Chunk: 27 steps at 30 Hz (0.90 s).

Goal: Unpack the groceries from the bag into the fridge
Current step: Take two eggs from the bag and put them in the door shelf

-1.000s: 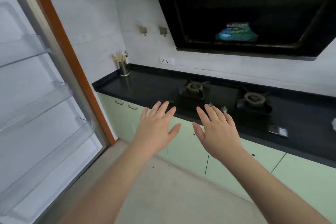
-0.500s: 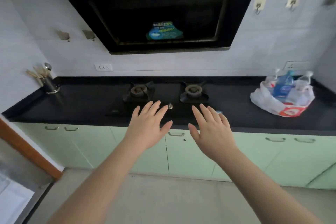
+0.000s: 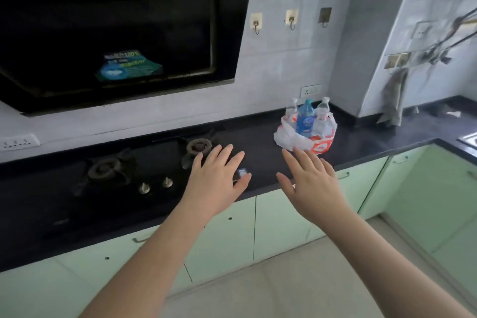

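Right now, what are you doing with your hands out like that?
A person is reaching toward a bag of groceries on the black counter. Both hands are open and hold nothing: the left hand is over the counter near the stove, and the right hand is just short of the bag. Three bottles stand upright in the bag, a blue one between two clear ones. Nothing has been taken out yet, and the fridge is not in view.

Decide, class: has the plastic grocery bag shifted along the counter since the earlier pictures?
No. The grocery bag sits just below the wall socket, right of the stove, as it did half a second ago. Only the head camera turned; neither of the hands touches it.
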{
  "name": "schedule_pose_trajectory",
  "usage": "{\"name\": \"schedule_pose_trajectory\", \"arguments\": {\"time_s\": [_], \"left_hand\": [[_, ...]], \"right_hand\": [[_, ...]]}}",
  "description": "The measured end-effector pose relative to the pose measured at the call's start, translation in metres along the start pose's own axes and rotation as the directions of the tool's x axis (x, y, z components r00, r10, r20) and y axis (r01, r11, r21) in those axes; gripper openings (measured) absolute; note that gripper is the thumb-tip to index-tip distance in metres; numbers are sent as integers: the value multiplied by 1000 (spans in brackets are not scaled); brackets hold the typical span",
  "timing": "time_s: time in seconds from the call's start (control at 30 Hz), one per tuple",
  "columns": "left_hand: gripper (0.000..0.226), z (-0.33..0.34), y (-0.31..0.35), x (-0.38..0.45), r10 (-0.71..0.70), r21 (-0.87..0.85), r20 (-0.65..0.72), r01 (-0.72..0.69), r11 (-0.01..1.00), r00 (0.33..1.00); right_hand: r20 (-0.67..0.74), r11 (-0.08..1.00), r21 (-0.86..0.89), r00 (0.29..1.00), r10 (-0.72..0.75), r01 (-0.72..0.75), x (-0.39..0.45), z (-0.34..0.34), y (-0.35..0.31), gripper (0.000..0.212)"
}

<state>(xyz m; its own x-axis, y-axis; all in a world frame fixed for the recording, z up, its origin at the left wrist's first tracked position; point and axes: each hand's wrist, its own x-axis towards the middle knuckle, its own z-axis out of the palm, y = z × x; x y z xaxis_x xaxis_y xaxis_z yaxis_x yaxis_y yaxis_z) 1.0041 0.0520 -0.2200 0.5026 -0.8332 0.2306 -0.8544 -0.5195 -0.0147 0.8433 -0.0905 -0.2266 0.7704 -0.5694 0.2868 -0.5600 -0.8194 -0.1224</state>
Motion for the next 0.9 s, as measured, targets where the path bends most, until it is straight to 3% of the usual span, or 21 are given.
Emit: {"name": "schedule_pose_trajectory", "arguments": {"time_s": [0.17, 0.43, 0.67, 0.9], "left_hand": [[62, 13, 55, 43, 112, -27, 36, -111, 993, 993], [63, 27, 157, 120, 216, 1, 65, -217, 976, 974], [79, 48, 236, 174, 282, 11, 46, -283, 959, 958], [82, 67, 281, 204, 271, -18, 83, -271, 962, 959]], "right_hand": [[-41, 993, -17, 993, 113, -114, -6, -8, 60, 58], [19, 967, 32, 968, 252, -253, -3, -22, 179, 62], [56, 956, 36, 956, 289, -291, 2, -26, 277, 62], [58, 960, 53, 960, 273, -276, 18, -13, 325, 62]]}}
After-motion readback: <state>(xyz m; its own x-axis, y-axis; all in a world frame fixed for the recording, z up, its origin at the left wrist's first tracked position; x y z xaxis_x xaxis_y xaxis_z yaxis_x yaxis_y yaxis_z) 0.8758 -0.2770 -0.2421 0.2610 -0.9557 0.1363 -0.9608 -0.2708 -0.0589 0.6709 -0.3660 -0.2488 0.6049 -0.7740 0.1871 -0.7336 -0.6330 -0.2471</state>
